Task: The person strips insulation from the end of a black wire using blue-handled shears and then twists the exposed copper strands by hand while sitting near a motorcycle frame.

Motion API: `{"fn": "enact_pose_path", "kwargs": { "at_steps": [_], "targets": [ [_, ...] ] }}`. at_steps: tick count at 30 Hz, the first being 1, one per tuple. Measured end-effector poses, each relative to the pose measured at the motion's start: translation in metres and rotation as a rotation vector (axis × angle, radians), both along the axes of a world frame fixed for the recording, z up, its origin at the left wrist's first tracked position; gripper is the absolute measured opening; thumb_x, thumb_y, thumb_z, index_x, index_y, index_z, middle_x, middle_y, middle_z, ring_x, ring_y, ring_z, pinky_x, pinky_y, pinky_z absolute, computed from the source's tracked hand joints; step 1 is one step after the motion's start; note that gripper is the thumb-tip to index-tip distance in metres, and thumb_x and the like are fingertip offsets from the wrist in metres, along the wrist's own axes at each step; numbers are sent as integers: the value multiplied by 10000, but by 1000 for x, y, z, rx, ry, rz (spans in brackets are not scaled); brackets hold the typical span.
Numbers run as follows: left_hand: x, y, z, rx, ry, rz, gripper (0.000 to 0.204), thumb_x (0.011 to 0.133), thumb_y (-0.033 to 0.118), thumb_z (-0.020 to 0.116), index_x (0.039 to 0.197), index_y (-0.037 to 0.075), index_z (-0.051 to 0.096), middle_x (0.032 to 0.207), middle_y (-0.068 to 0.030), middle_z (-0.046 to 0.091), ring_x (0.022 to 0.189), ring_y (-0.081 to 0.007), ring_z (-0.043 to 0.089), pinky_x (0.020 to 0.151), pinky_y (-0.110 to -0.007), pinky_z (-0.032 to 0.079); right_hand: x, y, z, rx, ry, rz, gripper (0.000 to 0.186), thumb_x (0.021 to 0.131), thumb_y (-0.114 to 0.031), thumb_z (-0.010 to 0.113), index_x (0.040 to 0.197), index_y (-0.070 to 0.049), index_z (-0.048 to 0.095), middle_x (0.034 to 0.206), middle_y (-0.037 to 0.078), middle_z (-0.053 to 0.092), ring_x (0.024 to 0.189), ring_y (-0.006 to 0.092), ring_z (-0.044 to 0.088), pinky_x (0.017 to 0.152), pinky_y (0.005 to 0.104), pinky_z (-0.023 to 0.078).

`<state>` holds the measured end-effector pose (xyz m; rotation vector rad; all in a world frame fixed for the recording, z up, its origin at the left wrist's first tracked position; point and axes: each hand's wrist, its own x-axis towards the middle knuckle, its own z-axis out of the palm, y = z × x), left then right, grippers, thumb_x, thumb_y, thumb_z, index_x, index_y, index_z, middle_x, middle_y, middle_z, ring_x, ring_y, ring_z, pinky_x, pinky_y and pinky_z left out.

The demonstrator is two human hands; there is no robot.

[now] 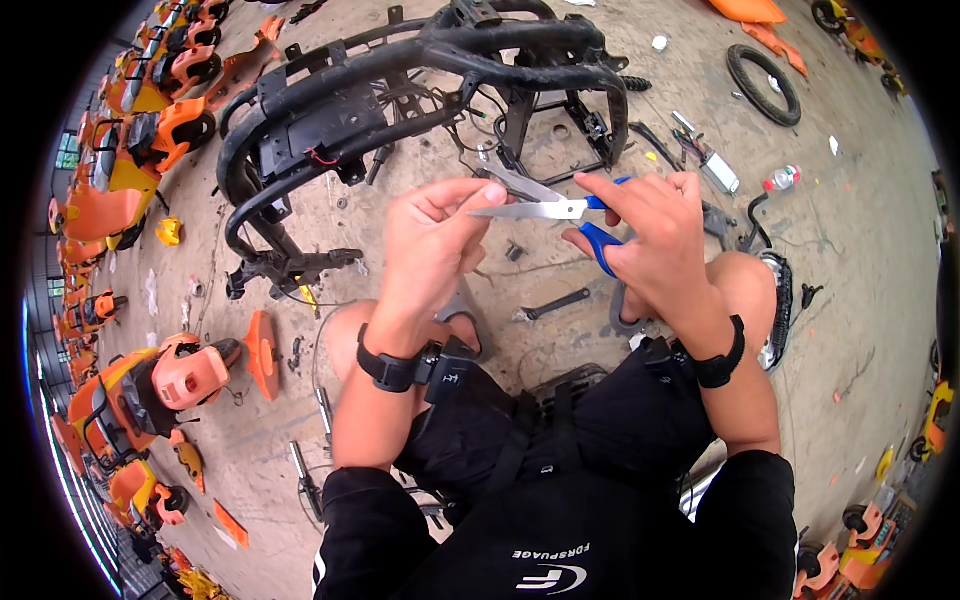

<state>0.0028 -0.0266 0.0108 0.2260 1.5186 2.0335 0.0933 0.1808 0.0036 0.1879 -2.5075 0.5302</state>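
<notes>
A pair of blue-handled scissors [556, 210] is in my right hand [655, 235], the fingers wrapped round the handles. The two metal blades are spread apart and point left. My left hand [430, 240] is closed in a pinch by the blade tips, thumb against the fingers. Whatever it pinches, if anything, is too small to make out. Beyond both hands stands a black tubular vehicle frame [440, 55] with loose wiring attached. An adjustable wrench [553, 306] lies on the floor below the hands, between my feet.
Orange scooters [170, 150] line the left side, with loose orange panels [262, 355] near them. On the right are a black tyre [764, 85], a silver box-shaped part [719, 172], a plastic bottle [782, 178] and a curved black hose [757, 222]. Small scraps dot the concrete floor.
</notes>
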Motion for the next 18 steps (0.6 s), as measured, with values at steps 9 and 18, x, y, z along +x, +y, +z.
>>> {"fn": "enact_pose_path", "kwargs": {
  "at_steps": [9, 18],
  "targets": [
    [0, 0, -4, 191, -146, -43, 121, 921, 71, 600, 975, -27, 645, 604, 76, 407, 481, -16, 254, 409, -204, 161, 2, -1, 6, -23, 33, -17, 330, 635, -193, 796, 941, -141, 684, 620, -40, 573, 589, 145, 509, 672, 343, 267],
    [-1, 1, 3, 195, -133, -86, 137, 927, 101, 594, 945, -27, 637, 588, 85, 359, 480, -18, 234, 414, -203, 158, 0, -3, 3, -58, 100, -5, 331, 614, -293, 842, 854, -117, 698, 543, -18, 574, 512, 155, 515, 637, 313, 291]
  ]
}}
